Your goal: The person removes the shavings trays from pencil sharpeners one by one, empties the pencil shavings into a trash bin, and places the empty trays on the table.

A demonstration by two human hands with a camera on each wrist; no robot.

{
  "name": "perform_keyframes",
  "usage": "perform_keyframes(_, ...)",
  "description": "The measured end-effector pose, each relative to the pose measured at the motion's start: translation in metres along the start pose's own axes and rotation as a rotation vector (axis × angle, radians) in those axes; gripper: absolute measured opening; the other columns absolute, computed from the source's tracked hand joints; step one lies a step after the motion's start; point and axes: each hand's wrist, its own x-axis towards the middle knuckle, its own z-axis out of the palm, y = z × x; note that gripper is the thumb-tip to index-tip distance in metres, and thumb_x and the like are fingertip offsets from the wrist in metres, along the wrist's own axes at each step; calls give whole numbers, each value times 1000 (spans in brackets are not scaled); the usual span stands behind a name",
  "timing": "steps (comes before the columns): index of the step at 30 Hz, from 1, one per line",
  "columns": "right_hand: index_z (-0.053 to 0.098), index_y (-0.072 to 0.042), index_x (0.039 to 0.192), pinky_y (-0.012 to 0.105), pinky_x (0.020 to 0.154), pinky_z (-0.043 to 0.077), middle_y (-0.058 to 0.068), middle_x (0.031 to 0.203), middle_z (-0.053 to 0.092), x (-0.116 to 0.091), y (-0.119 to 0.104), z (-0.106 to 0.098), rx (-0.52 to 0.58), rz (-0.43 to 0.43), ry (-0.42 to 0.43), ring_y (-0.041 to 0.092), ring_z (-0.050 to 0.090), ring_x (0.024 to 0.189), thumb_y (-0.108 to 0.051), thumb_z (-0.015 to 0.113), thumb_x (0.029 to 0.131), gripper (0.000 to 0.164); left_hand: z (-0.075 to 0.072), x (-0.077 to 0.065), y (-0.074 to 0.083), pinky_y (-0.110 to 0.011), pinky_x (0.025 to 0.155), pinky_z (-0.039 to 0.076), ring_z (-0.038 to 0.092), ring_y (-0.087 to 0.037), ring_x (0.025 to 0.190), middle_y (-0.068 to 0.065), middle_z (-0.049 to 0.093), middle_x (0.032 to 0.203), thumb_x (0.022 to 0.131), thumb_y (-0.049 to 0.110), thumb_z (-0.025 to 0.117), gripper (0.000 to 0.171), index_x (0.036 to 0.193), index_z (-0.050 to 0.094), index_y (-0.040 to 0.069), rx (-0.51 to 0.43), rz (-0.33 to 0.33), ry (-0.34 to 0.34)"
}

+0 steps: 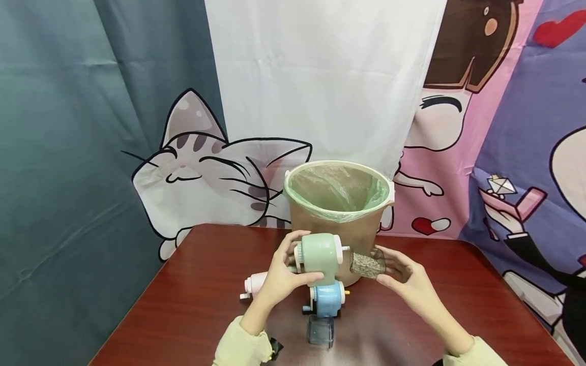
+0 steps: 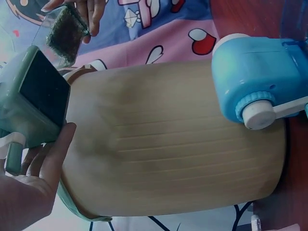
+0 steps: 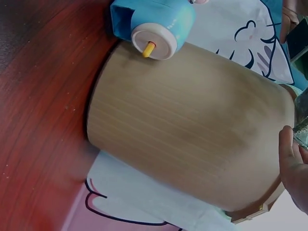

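Note:
My left hand [image 1: 280, 278] grips a green crank pencil sharpener [image 1: 320, 254] between thumb and fingers, raised in front of the bin. In the left wrist view its dark underside faces the right hand. Just right of it, my right hand [image 1: 415, 284] pinches a clear shavings drawer [image 1: 368, 265], tilted and filled with pencil shavings. A blue crank sharpener [image 1: 328, 301] stands on the table below, with a small yellow tip [image 3: 149, 49] at its front. Nearer me lies a clear smoky drawer [image 1: 320, 330]. Behind the left wrist, a pale pink sharpener [image 1: 255, 282] is partly hidden.
A tall tan waste bin [image 1: 366, 229] with a pale green liner [image 1: 377, 195] stands at the back middle of the red-brown table [image 1: 183, 305], behind the hands. Printed cloth [image 1: 320, 76] hangs along the table's far edge.

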Motion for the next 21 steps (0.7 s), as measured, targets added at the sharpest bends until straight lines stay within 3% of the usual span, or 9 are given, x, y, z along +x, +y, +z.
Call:
perform_keyframes(8,48,12,125,8,83,47,-21,117,61,-6,-2,-8,-116,68,75,-7,58,102,15,65,76,52,3,-10,-5,-30,69,55,63,-11,83,-19,62,106,72,5,79,68,128,42,13,-35,-20,7)
perform_keyframes(12,48,15,122,8,84,46,-19,114,64,-10,0,-16,-91,74,110,-7,59,101,17,66,75,51,8,-15,-8,-30,65,56,64,-8,80,-23,62,101,74,5,76,62,126,42,10,-55,-9,-23)
perform_keyframes(21,48,9,127,11,80,50,-16,114,65,-21,1,-31,21,128,142,-5,62,100,17,63,77,52,23,-21,-17,-28,60,56,63,-5,76,-22,64,93,73,9,77,61,124,45,13,11,-28,-85)
